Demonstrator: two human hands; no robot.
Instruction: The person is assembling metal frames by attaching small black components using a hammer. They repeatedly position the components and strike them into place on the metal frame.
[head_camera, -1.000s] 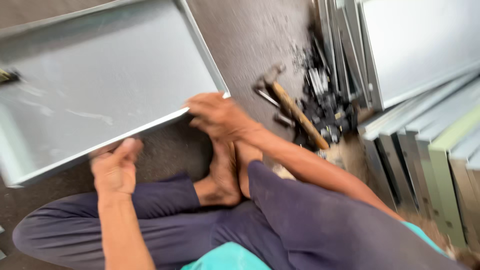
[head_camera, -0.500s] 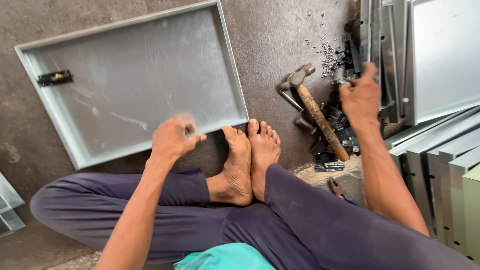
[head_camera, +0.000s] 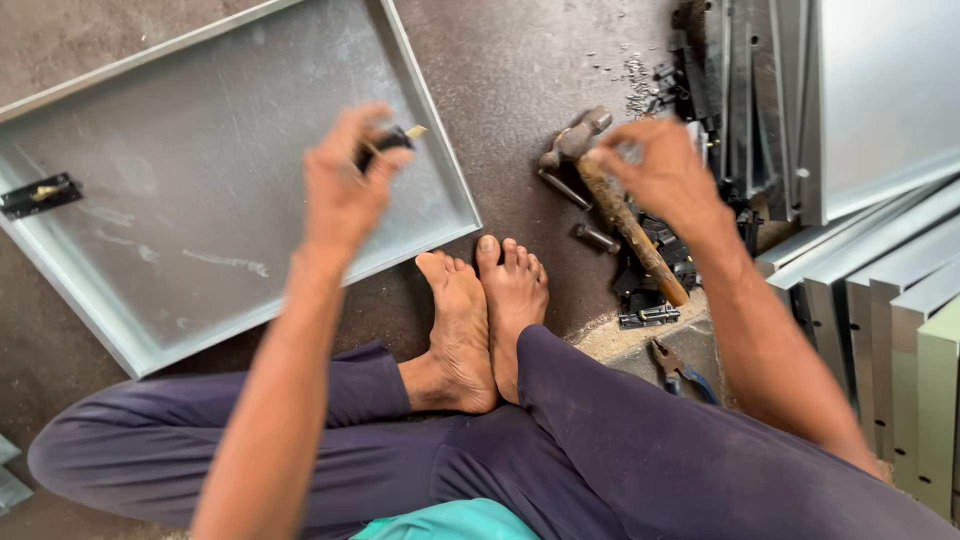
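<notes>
On the dark floor (head_camera: 520, 70), nearest the camera, the person is sitting cross-legged in purple trousers (head_camera: 560, 460), bare feet (head_camera: 480, 320) pressing together. Just beyond them, the left hand (head_camera: 345, 185) is hovering above the shallow grey metal tray (head_camera: 200, 230), its fingers (head_camera: 385, 160) pinching a small dark piece of hardware (head_camera: 388, 140) with a pale tip; motion blur is hiding its shape. The tray is lying flat, holding only a black latch (head_camera: 40, 193) near its far left wall. To the right, the right hand (head_camera: 660, 170) is closing its fingers around the wooden-handled hammer (head_camera: 620, 205) near the head. Pliers (head_camera: 675, 365) and dark fittings (head_camera: 650, 300) are lying beside it. Farther right, grey metal panels (head_camera: 870, 110) are standing stacked.
</notes>
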